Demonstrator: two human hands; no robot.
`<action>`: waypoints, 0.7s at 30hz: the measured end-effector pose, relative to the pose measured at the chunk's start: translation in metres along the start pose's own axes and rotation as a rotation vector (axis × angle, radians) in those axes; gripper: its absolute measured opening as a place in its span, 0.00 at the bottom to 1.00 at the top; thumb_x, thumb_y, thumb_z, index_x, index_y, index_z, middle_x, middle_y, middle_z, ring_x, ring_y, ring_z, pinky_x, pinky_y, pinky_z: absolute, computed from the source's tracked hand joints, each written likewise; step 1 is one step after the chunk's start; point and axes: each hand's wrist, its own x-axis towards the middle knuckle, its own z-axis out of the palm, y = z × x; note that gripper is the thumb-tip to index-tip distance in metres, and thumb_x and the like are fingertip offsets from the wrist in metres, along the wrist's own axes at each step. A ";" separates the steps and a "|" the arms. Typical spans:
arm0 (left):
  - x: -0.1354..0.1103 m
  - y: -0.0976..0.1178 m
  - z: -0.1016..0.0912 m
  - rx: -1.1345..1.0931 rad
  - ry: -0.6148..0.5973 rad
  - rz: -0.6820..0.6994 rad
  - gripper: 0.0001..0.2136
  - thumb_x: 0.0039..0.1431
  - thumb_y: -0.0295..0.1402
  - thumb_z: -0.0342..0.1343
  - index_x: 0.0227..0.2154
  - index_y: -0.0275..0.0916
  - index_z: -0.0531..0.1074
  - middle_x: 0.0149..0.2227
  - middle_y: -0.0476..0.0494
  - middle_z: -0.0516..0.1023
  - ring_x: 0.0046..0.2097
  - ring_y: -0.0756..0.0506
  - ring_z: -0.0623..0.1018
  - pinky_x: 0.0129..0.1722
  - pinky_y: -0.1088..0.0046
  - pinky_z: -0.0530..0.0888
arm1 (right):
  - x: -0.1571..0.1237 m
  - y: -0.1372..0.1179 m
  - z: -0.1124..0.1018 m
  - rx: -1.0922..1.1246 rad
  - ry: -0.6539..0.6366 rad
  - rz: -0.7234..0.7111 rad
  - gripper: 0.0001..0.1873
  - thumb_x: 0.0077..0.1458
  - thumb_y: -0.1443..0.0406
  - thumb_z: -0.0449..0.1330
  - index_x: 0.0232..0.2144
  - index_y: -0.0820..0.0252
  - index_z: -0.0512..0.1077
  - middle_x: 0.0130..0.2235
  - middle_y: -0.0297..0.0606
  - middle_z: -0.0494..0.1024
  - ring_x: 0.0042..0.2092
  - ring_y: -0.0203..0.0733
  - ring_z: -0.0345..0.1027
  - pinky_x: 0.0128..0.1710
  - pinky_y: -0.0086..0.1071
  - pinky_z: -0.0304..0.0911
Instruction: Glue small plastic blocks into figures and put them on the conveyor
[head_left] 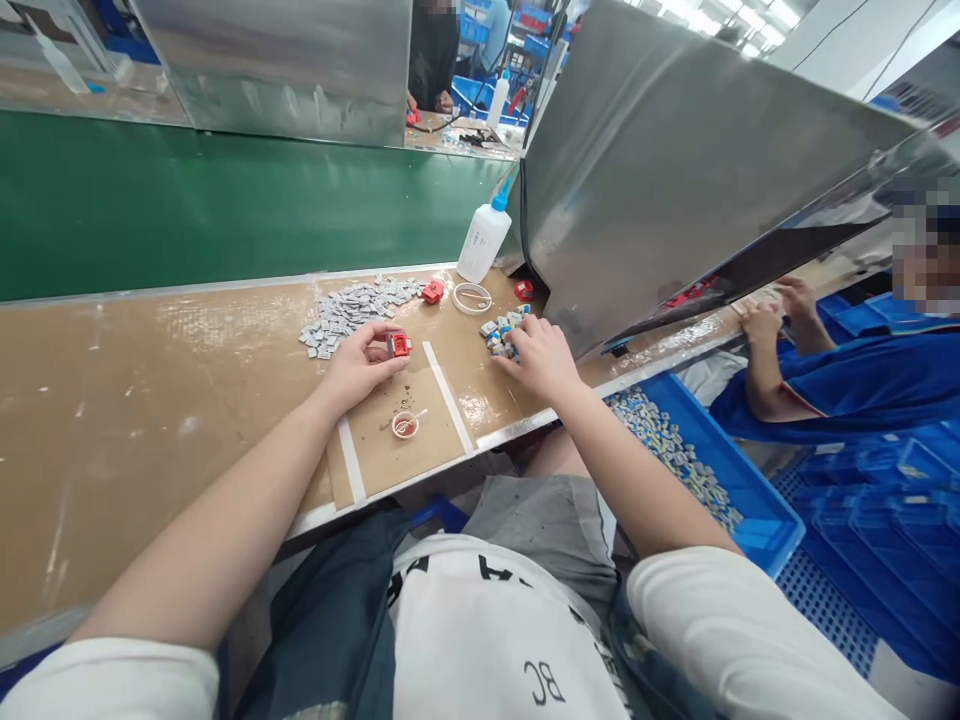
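My left hand [358,370] pinches a small red plastic part [399,345] between thumb and fingers, its squarish hollow facing up. Resting over a small pile of white, blue and yellow pieces [495,330], my right hand [546,358] has its fingers apart and its fingertips at the pieces. Left of that pile lie a white ring [472,298] and another red part [433,292]. A heap of flat grey pieces [352,312] spreads beyond my left hand. Nearer me, a little cup [405,426] with reddish contents and a thin stick stands on a taped cardboard sheet [375,455].
A white squeeze bottle [484,240] with a blue tip stands at the back, beside a slanted metal panel [675,170]. At my right is a blue bin [757,510] of similar small pieces. A co-worker [817,370] sits further right. A green surface [225,210] runs behind the table.
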 end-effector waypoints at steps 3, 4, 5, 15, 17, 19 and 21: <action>-0.001 0.003 0.000 -0.066 -0.004 0.001 0.31 0.49 0.41 0.74 0.55 0.38 0.71 0.53 0.37 0.77 0.39 0.47 0.81 0.34 0.72 0.81 | 0.007 -0.005 0.000 -0.073 -0.082 -0.026 0.22 0.66 0.50 0.62 0.45 0.66 0.76 0.56 0.56 0.71 0.57 0.57 0.61 0.55 0.45 0.57; -0.001 0.004 0.001 -0.087 -0.001 -0.006 0.32 0.49 0.40 0.74 0.55 0.38 0.71 0.53 0.37 0.76 0.40 0.47 0.81 0.34 0.72 0.81 | 0.008 -0.004 0.000 -0.074 -0.090 -0.033 0.21 0.66 0.51 0.62 0.44 0.66 0.76 0.56 0.56 0.71 0.57 0.57 0.61 0.55 0.45 0.57; -0.001 0.005 0.001 -0.105 0.004 -0.016 0.33 0.48 0.40 0.74 0.55 0.38 0.70 0.54 0.37 0.76 0.41 0.46 0.81 0.35 0.71 0.81 | 0.010 -0.004 0.002 -0.065 -0.085 -0.041 0.20 0.66 0.53 0.62 0.44 0.66 0.77 0.56 0.55 0.71 0.57 0.57 0.62 0.56 0.45 0.58; 0.003 -0.001 -0.001 -0.140 0.113 0.017 0.31 0.49 0.41 0.74 0.53 0.38 0.68 0.57 0.35 0.77 0.43 0.46 0.83 0.41 0.71 0.79 | 0.049 -0.064 0.014 1.322 0.028 -0.070 0.29 0.61 0.48 0.65 0.55 0.60 0.68 0.41 0.39 0.75 0.39 0.36 0.72 0.38 0.33 0.73; 0.005 -0.004 -0.003 -0.126 0.179 0.019 0.31 0.50 0.41 0.74 0.53 0.38 0.68 0.55 0.36 0.78 0.41 0.46 0.83 0.43 0.69 0.79 | 0.073 -0.091 0.007 1.636 -0.037 -0.041 0.33 0.60 0.48 0.64 0.60 0.56 0.64 0.37 0.35 0.72 0.36 0.35 0.71 0.31 0.29 0.71; 0.005 -0.006 -0.006 -0.088 0.230 0.016 0.31 0.52 0.43 0.73 0.54 0.38 0.68 0.52 0.37 0.80 0.39 0.46 0.83 0.43 0.68 0.79 | 0.096 -0.114 0.001 1.898 -0.136 0.058 0.31 0.57 0.50 0.63 0.58 0.55 0.64 0.33 0.32 0.67 0.32 0.32 0.66 0.24 0.25 0.62; 0.005 -0.005 -0.008 -0.030 0.266 0.011 0.30 0.53 0.44 0.73 0.54 0.38 0.68 0.50 0.39 0.81 0.36 0.48 0.82 0.40 0.70 0.78 | 0.112 -0.130 -0.001 2.057 -0.226 0.101 0.31 0.54 0.50 0.66 0.55 0.55 0.65 0.32 0.30 0.64 0.30 0.30 0.62 0.22 0.22 0.56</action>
